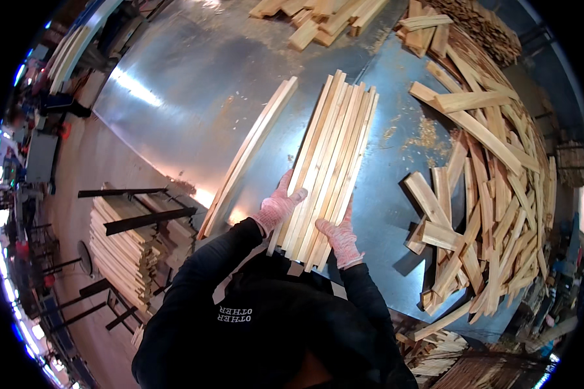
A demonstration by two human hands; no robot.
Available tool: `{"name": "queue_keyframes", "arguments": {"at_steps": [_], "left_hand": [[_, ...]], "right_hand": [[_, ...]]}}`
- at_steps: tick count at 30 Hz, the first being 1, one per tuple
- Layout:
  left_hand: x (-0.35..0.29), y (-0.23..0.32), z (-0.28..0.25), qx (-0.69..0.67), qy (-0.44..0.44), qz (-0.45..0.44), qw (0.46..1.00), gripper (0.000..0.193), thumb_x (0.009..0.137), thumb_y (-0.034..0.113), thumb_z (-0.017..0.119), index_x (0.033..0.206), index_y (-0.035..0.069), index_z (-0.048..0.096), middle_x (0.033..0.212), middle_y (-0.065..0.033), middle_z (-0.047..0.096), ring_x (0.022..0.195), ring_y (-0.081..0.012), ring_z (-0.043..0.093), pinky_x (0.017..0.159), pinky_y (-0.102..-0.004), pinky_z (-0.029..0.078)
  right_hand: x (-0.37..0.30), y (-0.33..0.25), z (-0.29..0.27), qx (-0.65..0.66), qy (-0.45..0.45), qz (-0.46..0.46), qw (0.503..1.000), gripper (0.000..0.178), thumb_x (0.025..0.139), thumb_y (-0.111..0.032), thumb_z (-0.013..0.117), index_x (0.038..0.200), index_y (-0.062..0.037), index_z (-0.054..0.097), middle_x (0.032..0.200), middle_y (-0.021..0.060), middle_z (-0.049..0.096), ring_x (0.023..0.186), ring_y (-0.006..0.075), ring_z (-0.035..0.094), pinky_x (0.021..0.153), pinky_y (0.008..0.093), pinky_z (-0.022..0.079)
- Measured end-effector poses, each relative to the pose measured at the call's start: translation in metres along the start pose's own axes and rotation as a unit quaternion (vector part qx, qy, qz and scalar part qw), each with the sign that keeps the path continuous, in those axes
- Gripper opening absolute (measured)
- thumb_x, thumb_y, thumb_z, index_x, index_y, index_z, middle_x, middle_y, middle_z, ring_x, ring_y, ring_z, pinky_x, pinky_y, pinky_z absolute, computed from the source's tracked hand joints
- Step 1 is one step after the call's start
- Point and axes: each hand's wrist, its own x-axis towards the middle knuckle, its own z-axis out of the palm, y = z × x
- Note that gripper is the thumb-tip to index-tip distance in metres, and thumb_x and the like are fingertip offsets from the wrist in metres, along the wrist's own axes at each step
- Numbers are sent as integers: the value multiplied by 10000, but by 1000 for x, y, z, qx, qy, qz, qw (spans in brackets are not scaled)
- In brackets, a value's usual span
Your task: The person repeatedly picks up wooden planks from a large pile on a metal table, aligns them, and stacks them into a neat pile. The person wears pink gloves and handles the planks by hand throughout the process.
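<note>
A bundle of long, pale wooden strips (334,149) lies lengthwise in front of me on the metal table, its near ends close to my body and slightly uneven. My left hand (280,206), in a pinkish knit glove, grips the bundle's left side with the thumb over the top. On the opposite side, nearer the close end, my right hand (342,241) wears a matching glove and clasps the strips, thumb on top. The fingers under or beside the wood are partly hidden. To the left, apart from the bundle, a couple of similar strips (250,152) lie side by side.
A large, jumbled heap of wooden pieces (493,194) covers the right of the metal table (188,84). More short boards (324,19) lie at the far edge. On the left, stacked boards (120,249) rest in a dark metal rack (149,222). Sawdust dots the tabletop.
</note>
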Motion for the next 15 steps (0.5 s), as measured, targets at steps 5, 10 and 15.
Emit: {"name": "queue_keyframes", "arguments": {"at_steps": [5,10,15], "left_hand": [[-23,12,-95,441,244,36,863,838,852,615,643,1482,102,439,1425,-264,495,1337,-379,469,1110,-453,374],[6,-42,-117,271,171,-90,943,683,815,502,679,1352,104,539,1300,-210,586,1133,-369,617,928,-440,512],[23,-61,-111,209,141,-15,968,328,885,368,620,1133,156,657,1025,-185,651,971,-335,678,846,-432,554]], "right_hand": [[3,-21,12,-376,57,0,925,1103,784,-291,838,1606,-110,126,1437,211,494,1295,309,512,1065,439,446],[20,-17,14,-558,64,-94,822,1073,740,-576,792,1521,1,335,1445,291,447,1369,419,405,1146,482,341],[44,-10,71,-485,8,-109,868,1106,747,-587,783,1520,40,301,1485,303,397,1390,439,372,1169,475,309]]}}
